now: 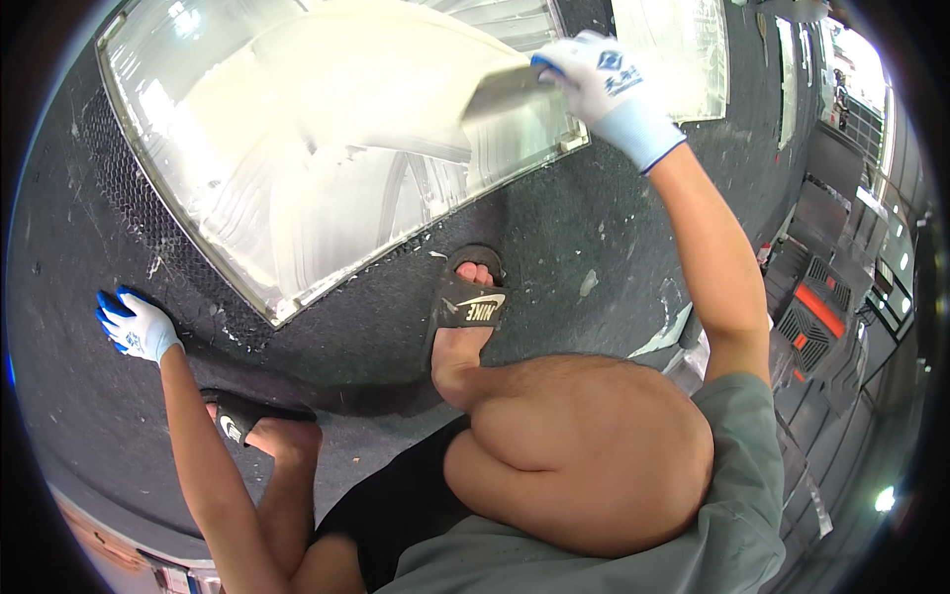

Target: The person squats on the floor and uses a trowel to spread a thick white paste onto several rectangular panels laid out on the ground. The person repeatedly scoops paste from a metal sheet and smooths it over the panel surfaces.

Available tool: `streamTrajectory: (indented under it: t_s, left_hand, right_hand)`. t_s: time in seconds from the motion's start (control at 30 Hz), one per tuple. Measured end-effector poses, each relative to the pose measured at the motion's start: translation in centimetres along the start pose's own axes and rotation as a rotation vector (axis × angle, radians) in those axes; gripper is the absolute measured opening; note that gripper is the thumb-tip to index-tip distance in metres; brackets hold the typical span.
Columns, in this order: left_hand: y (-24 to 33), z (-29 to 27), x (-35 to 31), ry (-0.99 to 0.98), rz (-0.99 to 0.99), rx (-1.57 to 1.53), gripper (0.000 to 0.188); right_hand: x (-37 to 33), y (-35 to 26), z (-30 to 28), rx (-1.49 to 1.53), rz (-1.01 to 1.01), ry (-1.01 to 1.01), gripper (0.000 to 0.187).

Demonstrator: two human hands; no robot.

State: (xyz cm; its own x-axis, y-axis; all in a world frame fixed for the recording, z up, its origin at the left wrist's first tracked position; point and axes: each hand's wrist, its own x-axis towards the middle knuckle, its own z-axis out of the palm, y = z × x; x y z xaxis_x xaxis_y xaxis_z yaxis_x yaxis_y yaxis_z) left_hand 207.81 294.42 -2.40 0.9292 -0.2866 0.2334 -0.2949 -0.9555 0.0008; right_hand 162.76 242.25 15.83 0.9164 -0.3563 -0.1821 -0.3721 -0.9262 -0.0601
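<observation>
My right hand (606, 87), in a white glove with blue fingers, is closed around a wide flat scraper (500, 91). The scraper's handle is hidden in the grip, and its blade is slightly blurred. It is over a large metal-framed panel (327, 213) at the upper middle; whether the blade touches cannot be made out. Creamy white paste (346, 74) coats much of the panel in smears and streaks. At the far left, my left hand (143, 327), gloved the same way, lies on the dark floor (376, 346) with its fingers spread, apart from the panel.
A second whitish panel (678, 59) lies beyond my right hand. Black mesh (139, 193) borders the first panel's left edge. My sandalled feet (470, 307) are near its front edge. Dark equipment with an orange stripe (819, 310) stands at the right.
</observation>
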Motion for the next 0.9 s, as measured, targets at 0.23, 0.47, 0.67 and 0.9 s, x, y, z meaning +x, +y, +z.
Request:
streamTrajectory:
  t_s: [0.23, 0.47, 0.67, 0.9]
  left_hand:
    - [0.0, 0.0, -0.1, -0.026, 0.006, -0.007, 0.061]
    - [-0.8, -0.9, 2.9, -0.103, -0.162, 0.047, 0.054]
    - [0.0, 1.0, 6.6, 0.055, 0.049, -0.053, 0.055]
    - [0.9, 1.0, 5.2, 0.019, 0.004, -0.097, 0.058]
  right_hand:
    - [-0.8, -0.6, -0.1, 0.124, 0.005, -0.277, 0.02]
    - [-0.7, -1.4, 1.1, 0.257, 0.507, -0.049, 0.03]
    - [-4.6, -3.6, 0.9, 0.205, 0.891, 0.167, 0.037]
    - [-2.4, -7.5, 4.1, -0.054, 0.896, 0.058, 0.031]
